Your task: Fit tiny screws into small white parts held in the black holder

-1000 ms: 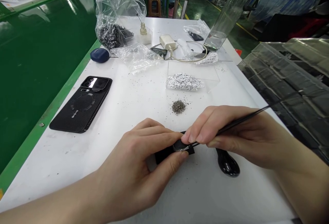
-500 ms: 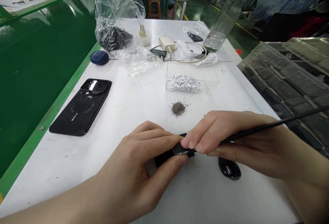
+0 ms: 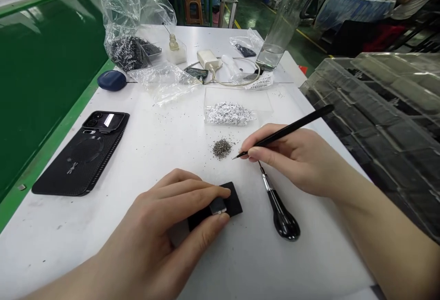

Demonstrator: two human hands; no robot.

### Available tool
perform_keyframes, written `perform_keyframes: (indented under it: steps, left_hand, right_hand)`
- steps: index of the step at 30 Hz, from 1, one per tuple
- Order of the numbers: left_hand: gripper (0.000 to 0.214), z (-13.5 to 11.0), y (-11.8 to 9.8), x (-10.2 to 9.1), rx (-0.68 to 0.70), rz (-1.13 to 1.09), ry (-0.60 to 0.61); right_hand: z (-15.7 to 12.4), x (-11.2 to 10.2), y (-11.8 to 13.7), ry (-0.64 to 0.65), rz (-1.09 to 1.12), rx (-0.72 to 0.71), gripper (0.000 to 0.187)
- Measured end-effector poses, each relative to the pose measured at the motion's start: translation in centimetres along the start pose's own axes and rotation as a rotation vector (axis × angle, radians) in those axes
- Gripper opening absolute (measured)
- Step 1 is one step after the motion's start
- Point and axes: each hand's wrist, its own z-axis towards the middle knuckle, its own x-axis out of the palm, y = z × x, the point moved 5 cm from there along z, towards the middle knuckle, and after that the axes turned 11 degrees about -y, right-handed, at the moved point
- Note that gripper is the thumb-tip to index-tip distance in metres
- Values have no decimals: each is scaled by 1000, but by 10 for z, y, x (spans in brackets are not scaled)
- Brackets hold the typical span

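Screwdriver (image 3: 286,219) lies near tweezers (image 3: 295,126) (phone (image 3: 84,151) farther left).

Printed white slip (image 3: 260,81): you have dark characters in rows near the clear bottle (image 3: 280,29), too small to read
Black phone (image 3: 85,151): you see a pale mark on its back, with no letters you can make out
Legible text: none
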Motion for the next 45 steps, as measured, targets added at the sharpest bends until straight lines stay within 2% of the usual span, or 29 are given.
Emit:
perform_keyframes:
  steps: [4, 13, 22, 24, 28, 30, 33, 36, 45]
  left_hand:
    - [33, -1, 2, 0, -13, 48, 7]
    - [38, -2, 4, 0, -38, 78, 41]
    - [37, -1, 4, 0, -24, 68, 34]
    - [35, -1, 4, -1, -15, 70, 27]
    - [33, 0, 1, -2, 15, 73, 37]
    - [32, 0, 0, -2, 24, 61, 38]
    - [32, 1, -2, -2, 18, 2, 32]
    - [34, 1, -3, 0, 15, -31, 35]
    - [38, 4, -5, 2, 22, -4, 57]
  right_hand:
    - [1, 3, -9, 58, -123, -2, 12]
    - [1, 4, -14, 89, -119, 47, 12]
    - [2, 4, -15, 86, -122, 27, 11]
    - [1, 2, -12, 57, -79, 29, 9]
    - [-3, 0, 3, -12, 166, 22, 6]
    - [-7, 3, 13, 25, 280, 10, 6]
    - [-15, 14, 25, 171, 406, -4, 7]
    - [-20, 22, 30, 277, 421, -32, 10]
    - [-23, 23, 29, 305, 340, -79, 11]
